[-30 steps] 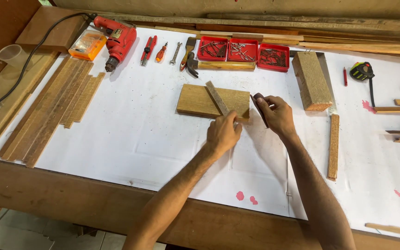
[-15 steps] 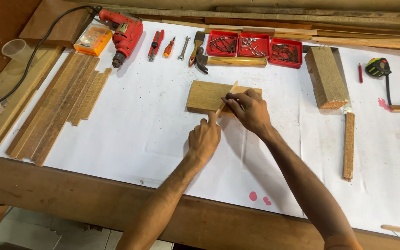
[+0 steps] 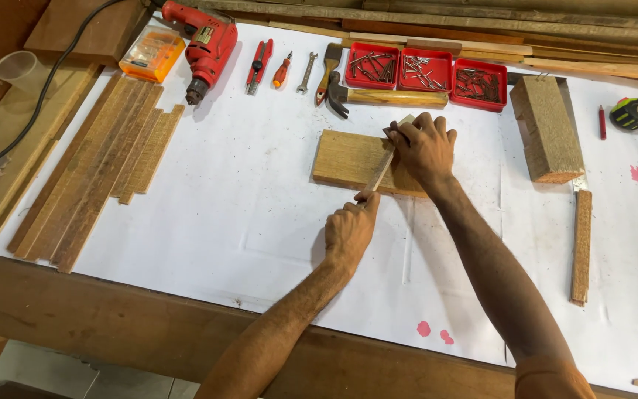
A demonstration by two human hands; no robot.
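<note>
The left hand (image 3: 350, 230) pinches the near end of a thin pale wooden strip (image 3: 382, 167), the right hand (image 3: 424, 146) grips its far end, laid diagonally across a flat rectangular wooden board (image 3: 348, 159) on the white-papered workbench (image 3: 245, 199).

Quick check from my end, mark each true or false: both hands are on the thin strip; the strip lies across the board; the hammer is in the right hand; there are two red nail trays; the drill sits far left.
1. Both hands hold the strip: true, left hand at its near end, right hand at its far end.
2. The strip lies across the board: true.
3. The hammer is in the right hand: false, it lies on the table.
4. Two red trays: false, three trays.
5. The drill sits far left: true.
</note>
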